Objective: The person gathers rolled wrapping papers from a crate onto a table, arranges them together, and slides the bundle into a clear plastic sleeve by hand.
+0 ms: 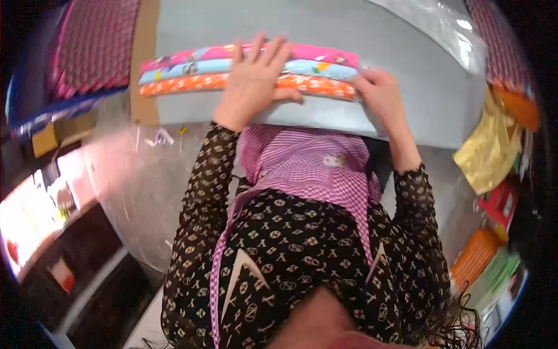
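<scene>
Three long rolled pieces lie side by side on the grey table (418, 110): a pink roll (317, 53) at the back, a light blue roll (212, 67) in the middle and an orange roll (192, 85) in front, all with a clear plastic sheen. Across their middle rests my left hand (256, 81), flat with fingers spread. My right hand (381, 93) is at their right end, its fingertips against the edge of the rolls; its fingers are bent and partly blurred, and whether they pinch anything is unclear.
Clear plastic film (442, 35) lies at the back right. Stacks of pink patterned pieces stand at the far left (96, 46) and far right (503, 46). A gold sheet (491, 148) and orange and green packets (476, 253) are at the right. Cardboard (145, 64) edges the table's left.
</scene>
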`<action>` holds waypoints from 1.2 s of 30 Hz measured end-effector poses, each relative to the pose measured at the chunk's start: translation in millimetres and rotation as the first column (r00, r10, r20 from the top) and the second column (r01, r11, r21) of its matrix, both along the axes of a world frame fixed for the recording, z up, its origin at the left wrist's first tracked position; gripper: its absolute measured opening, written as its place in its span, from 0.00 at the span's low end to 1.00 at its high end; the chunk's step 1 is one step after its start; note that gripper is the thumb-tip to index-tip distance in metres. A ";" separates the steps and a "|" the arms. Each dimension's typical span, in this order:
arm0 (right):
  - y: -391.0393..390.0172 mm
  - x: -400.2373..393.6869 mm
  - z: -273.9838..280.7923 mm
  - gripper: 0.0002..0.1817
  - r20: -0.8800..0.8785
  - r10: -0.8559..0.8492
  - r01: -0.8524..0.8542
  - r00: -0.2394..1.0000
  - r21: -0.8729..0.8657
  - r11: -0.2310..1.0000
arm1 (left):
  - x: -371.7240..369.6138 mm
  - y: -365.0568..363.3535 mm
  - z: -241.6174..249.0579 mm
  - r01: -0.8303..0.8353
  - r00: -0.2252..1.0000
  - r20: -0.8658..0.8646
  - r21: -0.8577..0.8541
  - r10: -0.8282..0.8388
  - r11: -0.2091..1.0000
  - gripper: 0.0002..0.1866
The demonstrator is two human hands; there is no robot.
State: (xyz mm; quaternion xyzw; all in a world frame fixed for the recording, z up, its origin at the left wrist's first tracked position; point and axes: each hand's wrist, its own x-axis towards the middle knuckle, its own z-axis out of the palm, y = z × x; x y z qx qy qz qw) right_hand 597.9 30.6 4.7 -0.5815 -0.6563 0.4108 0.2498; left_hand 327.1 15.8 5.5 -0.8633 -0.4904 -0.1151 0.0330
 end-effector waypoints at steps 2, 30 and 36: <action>0.7 5.1 -3.0 0.16 -0.051 -0.046 0.045 0.998 -0.023 0.999 | -0.6 0.8 1.8 -0.052 0.999 -0.016 0.001 0.052 0.999 0.52; -6.8 -53.9 -25.0 0.33 0.482 -0.007 -0.341 0.876 0.630 0.697 | -5.8 5.2 0.4 -0.029 0.988 0.155 0.106 0.013 0.994 0.46; -1.6 -55.2 -30.3 0.33 0.598 0.036 -0.433 0.801 0.536 0.725 | 61.2 -24.9 8.2 0.118 0.917 0.353 0.202 -0.185 0.972 0.22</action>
